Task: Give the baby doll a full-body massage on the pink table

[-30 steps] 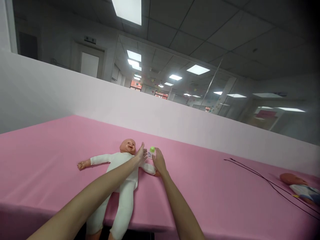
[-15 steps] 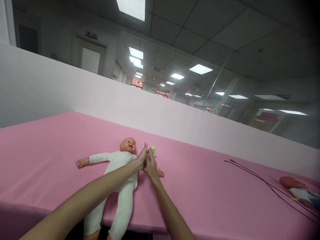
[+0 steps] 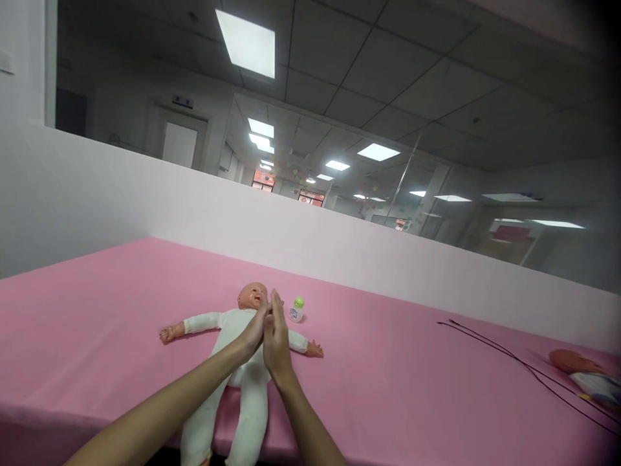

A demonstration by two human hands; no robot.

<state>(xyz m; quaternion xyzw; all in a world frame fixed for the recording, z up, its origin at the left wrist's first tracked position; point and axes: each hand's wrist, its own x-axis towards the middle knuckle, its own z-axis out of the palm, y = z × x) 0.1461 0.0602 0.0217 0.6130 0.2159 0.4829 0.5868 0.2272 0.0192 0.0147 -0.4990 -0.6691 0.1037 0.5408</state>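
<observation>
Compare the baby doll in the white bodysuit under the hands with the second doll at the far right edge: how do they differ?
The white-suited baby doll lies face up, arms spread, legs over the table's near edge, fully visible; the second doll is cut off by the frame. The first lies under the pressed-together left hand and right hand; the second lies untouched beside black cables. Both rest on the pink tablecloth.

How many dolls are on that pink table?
2. One doll in a white suit lies on its back under the person's hands, near the table's front edge. A second doll lies at the far right, partly cut off by the frame.
</observation>
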